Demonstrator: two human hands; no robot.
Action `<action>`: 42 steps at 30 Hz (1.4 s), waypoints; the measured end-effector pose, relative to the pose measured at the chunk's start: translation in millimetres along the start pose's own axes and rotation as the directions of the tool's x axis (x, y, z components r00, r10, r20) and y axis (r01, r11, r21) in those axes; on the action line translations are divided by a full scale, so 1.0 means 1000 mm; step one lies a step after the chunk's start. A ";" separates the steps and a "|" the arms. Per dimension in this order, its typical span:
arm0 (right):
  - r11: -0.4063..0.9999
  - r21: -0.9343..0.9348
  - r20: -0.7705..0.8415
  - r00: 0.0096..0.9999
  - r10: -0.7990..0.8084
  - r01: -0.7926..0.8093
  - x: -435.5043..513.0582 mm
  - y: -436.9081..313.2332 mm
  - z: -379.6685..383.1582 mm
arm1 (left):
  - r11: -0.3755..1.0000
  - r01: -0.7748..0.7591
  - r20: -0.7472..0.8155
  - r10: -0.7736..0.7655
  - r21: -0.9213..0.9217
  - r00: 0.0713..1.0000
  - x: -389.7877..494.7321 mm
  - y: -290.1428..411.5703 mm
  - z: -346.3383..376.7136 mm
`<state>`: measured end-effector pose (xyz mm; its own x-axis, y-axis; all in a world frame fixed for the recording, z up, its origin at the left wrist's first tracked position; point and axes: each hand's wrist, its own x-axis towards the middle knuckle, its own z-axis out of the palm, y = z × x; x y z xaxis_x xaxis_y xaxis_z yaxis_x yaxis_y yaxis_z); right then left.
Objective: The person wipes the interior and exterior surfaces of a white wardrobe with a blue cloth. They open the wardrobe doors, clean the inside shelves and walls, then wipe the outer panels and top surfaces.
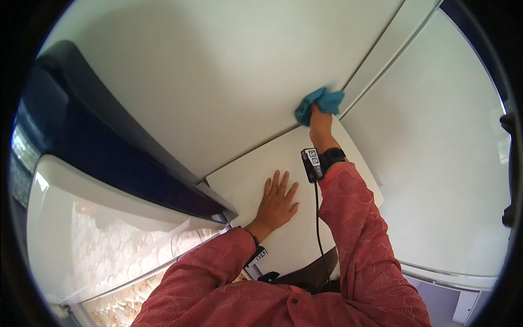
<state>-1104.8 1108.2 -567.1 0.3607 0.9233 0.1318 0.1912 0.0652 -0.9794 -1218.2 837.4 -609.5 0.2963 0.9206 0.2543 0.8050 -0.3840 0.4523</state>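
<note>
My right hand is closed on a crumpled blue cloth. The cloth presses against the white upright panel, close to the corner where that panel meets the far end of a white board. Part of the hand is hidden by the folds. Resting flat on the board, my left hand has its fingers spread and holds nothing. Each wrist wears a black strap with a small device; a cable runs down from the right one.
On the left rises a glossy white and dark blue casing, its lower end beside the board. A pale smooth panel with a metal-edged border stands at the right. Stone-patterned wall shows low on the left.
</note>
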 end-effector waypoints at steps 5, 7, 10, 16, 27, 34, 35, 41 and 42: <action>0.668 -0.470 0.792 0.609 0.032 0.576 -0.052 -0.084 0.000 | 1.000 -0.017 -0.051 0.016 -0.020 0.999 -0.005 -0.007 0.012; 0.750 -0.126 0.901 0.391 -0.188 0.649 -0.094 -0.130 0.031 | 1.000 -0.014 -0.035 0.014 -0.018 0.999 -0.006 -0.010 0.018; 0.863 0.023 0.938 0.287 -0.193 0.504 -0.174 -0.146 0.083 | 0.996 0.031 -0.037 -0.034 -0.078 0.999 -0.003 -0.014 0.023; 0.884 -0.160 0.905 0.424 -0.047 0.440 -0.082 -0.072 0.043 | 1.000 0.008 -0.002 -0.008 -0.030 1.000 -0.002 -0.009 0.014; 0.658 -0.005 0.868 0.330 -0.371 0.753 -0.098 -0.179 0.025 | 0.999 0.019 0.062 -0.022 0.040 0.998 0.002 -0.001 0.006; 0.980 0.198 0.375 0.923 -0.092 0.018 0.058 -0.194 -0.076 | 0.999 0.032 0.030 -0.033 0.017 0.999 -0.001 -0.001 0.004; 0.983 0.172 0.233 0.968 -0.095 0.055 0.078 -0.203 -0.096 | 0.999 0.029 0.041 -0.030 0.024 0.999 0.000 0.000 0.003; 0.309 -0.410 -0.005 0.337 -0.941 0.858 0.124 -0.350 -0.160 | 0.997 0.042 0.093 -0.048 0.068 0.995 0.003 0.003 -0.002; 0.641 -0.384 0.036 0.704 -0.709 0.665 0.127 -0.381 -0.175 | 0.997 0.047 0.095 -0.053 0.066 0.994 0.003 0.004 -0.003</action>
<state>-971.9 1134.2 -149.9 0.0856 0.6173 0.7821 0.7129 0.5105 -0.4809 -1215.8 839.1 -604.6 0.3009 0.9422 0.1476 0.8500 -0.3351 0.4064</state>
